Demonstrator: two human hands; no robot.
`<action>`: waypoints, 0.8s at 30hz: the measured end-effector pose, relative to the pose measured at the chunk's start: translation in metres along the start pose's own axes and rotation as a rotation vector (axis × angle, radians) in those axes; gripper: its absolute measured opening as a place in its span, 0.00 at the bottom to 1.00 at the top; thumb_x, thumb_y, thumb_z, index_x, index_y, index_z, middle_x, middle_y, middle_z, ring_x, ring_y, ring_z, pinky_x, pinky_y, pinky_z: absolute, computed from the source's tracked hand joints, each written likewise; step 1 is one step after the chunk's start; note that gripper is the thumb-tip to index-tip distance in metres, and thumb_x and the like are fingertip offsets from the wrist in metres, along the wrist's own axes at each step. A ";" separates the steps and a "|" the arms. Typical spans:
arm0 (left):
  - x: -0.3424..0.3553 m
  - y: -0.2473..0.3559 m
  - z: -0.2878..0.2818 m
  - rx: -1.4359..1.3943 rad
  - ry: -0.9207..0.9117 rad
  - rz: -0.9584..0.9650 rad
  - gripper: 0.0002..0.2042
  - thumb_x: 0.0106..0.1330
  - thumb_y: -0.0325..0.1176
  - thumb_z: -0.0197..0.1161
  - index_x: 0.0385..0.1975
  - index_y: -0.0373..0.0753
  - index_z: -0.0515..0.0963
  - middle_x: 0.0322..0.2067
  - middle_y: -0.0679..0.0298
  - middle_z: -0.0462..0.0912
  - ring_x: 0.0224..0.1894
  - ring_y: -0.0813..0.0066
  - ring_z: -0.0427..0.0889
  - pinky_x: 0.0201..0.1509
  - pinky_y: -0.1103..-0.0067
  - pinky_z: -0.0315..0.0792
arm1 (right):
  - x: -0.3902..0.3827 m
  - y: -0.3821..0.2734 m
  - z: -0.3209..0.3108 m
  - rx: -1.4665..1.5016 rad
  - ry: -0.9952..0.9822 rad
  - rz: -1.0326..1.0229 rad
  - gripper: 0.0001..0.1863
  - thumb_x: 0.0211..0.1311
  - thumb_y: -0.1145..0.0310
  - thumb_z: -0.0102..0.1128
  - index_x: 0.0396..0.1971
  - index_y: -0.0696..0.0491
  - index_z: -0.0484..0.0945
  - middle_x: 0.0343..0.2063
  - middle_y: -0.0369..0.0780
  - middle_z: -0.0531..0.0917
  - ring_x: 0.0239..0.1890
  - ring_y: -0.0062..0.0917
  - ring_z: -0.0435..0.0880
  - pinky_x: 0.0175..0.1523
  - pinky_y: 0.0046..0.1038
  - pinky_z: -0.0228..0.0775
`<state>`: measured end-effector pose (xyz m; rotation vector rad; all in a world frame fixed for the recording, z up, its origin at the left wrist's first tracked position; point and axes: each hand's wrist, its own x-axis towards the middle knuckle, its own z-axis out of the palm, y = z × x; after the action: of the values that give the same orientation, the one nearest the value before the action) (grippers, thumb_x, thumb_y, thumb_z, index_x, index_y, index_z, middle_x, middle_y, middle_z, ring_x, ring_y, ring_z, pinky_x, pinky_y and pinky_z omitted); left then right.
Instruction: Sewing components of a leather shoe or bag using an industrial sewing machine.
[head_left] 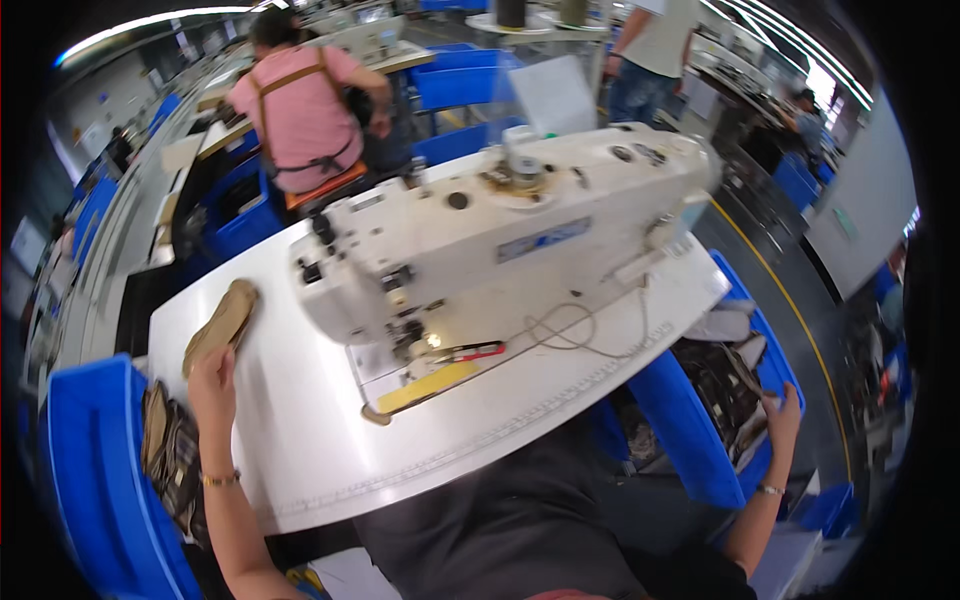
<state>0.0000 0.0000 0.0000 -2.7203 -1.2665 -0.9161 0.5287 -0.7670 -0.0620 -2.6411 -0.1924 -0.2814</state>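
Note:
On the left of the white sewing table (300, 430) lies a tan, sole-shaped piece (222, 322), like part of a shoe. My left hand (211, 385) is closed on its near end, with the fingers pinched together. At the far right, my right hand (784, 418) is at the outer rim of a blue bin (690, 440) that holds dark and pale pieces (722, 390). Its fingers are curled, and what they grip is hidden. Between my hands stands a white industrial sewing machine (510, 240).
Beside the needle area lie red-and-black thread snips (478, 351) and a yellow strip (428, 386). A loose cord (570, 330) crosses the table. Another blue bin (100, 470) stands at the left, next to stacked dark pieces (172, 450). A person in pink (305, 110) sits ahead; another person (655, 50) stands.

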 end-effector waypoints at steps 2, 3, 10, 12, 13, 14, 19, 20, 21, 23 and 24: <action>-0.019 -0.034 -0.023 0.057 0.058 -0.083 0.07 0.67 0.30 0.61 0.37 0.34 0.83 0.38 0.52 0.84 0.44 0.48 0.81 0.49 0.63 0.74 | 0.011 -0.018 0.032 0.085 0.051 -0.122 0.27 0.61 0.69 0.67 0.60 0.60 0.73 0.54 0.50 0.81 0.52 0.39 0.81 0.58 0.36 0.71; -0.043 0.006 0.013 0.071 0.028 -0.175 0.08 0.67 0.31 0.60 0.37 0.34 0.83 0.35 0.51 0.83 0.41 0.47 0.80 0.45 0.62 0.73 | 0.050 -0.040 -0.013 0.145 -0.010 -0.130 0.25 0.62 0.71 0.66 0.58 0.61 0.74 0.52 0.49 0.81 0.50 0.38 0.82 0.56 0.35 0.73; -0.001 -0.051 0.027 0.193 0.113 -0.257 0.09 0.63 0.35 0.67 0.37 0.36 0.85 0.33 0.54 0.85 0.39 0.56 0.83 0.45 0.66 0.75 | -0.037 -0.320 0.078 0.136 0.058 -1.200 0.16 0.59 0.78 0.62 0.48 0.60 0.79 0.46 0.48 0.83 0.47 0.44 0.81 0.53 0.40 0.72; -0.002 -0.064 0.023 0.062 -0.007 -0.282 0.07 0.60 0.32 0.70 0.32 0.36 0.83 0.30 0.55 0.83 0.36 0.59 0.82 0.41 0.67 0.74 | -0.065 -0.380 0.092 0.263 -0.039 -1.419 0.17 0.53 0.79 0.64 0.45 0.59 0.80 0.45 0.46 0.83 0.44 0.44 0.81 0.51 0.40 0.73; -0.003 -0.066 0.021 0.077 -0.003 -0.301 0.07 0.60 0.32 0.70 0.32 0.36 0.83 0.30 0.55 0.83 0.36 0.59 0.82 0.41 0.67 0.74 | -0.076 -0.402 0.100 0.320 -0.088 -1.521 0.18 0.48 0.80 0.65 0.43 0.58 0.81 0.44 0.45 0.83 0.42 0.42 0.82 0.51 0.39 0.73; -0.004 -0.068 0.018 0.039 -0.022 -0.314 0.07 0.59 0.31 0.71 0.30 0.35 0.81 0.30 0.56 0.83 0.35 0.60 0.81 0.40 0.68 0.74 | -0.090 -0.424 0.106 0.377 -0.141 -1.616 0.16 0.47 0.79 0.65 0.41 0.57 0.81 0.44 0.44 0.83 0.40 0.39 0.82 0.50 0.38 0.74; -0.010 -0.037 0.002 -0.027 0.035 -0.169 0.07 0.56 0.28 0.71 0.26 0.35 0.78 0.27 0.56 0.80 0.32 0.61 0.80 0.38 0.69 0.73 | -0.134 -0.485 0.136 0.433 -0.256 -2.013 0.14 0.48 0.73 0.65 0.38 0.56 0.81 0.42 0.40 0.83 0.37 0.30 0.82 0.50 0.35 0.75; -0.014 -0.022 0.001 -0.055 -0.034 -0.135 0.07 0.56 0.27 0.71 0.26 0.36 0.77 0.28 0.56 0.79 0.33 0.60 0.79 0.38 0.69 0.73 | -0.140 -0.492 0.141 0.449 -0.289 -2.106 0.16 0.48 0.71 0.65 0.39 0.57 0.81 0.42 0.39 0.83 0.37 0.29 0.83 0.50 0.35 0.76; -0.023 -0.002 -0.003 -0.130 -0.147 -0.116 0.07 0.56 0.27 0.71 0.26 0.36 0.77 0.29 0.56 0.79 0.34 0.60 0.79 0.38 0.70 0.73 | -0.145 -0.498 0.147 0.457 -0.299 -2.105 0.16 0.48 0.71 0.65 0.39 0.57 0.81 0.42 0.39 0.83 0.37 0.29 0.83 0.50 0.35 0.76; -0.045 0.046 -0.008 -0.294 -0.359 -0.131 0.07 0.56 0.32 0.71 0.27 0.40 0.79 0.31 0.58 0.81 0.39 0.56 0.79 0.45 0.67 0.73 | -0.155 -0.512 0.153 0.498 -0.370 -2.198 0.21 0.50 0.65 0.67 0.45 0.56 0.80 0.47 0.41 0.83 0.46 0.31 0.82 0.54 0.36 0.74; -0.061 0.061 -0.002 -0.326 -0.346 0.005 0.07 0.56 0.32 0.71 0.27 0.41 0.78 0.30 0.59 0.80 0.39 0.57 0.79 0.45 0.67 0.73 | -0.165 -0.519 0.152 0.525 -0.380 -2.210 0.21 0.50 0.65 0.67 0.45 0.56 0.80 0.47 0.41 0.83 0.46 0.31 0.82 0.54 0.36 0.74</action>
<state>0.0106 -0.0845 -0.0153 -3.2511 -1.2478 -0.7281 0.2989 -0.2543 -0.0023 -0.8308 -2.6052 -0.2513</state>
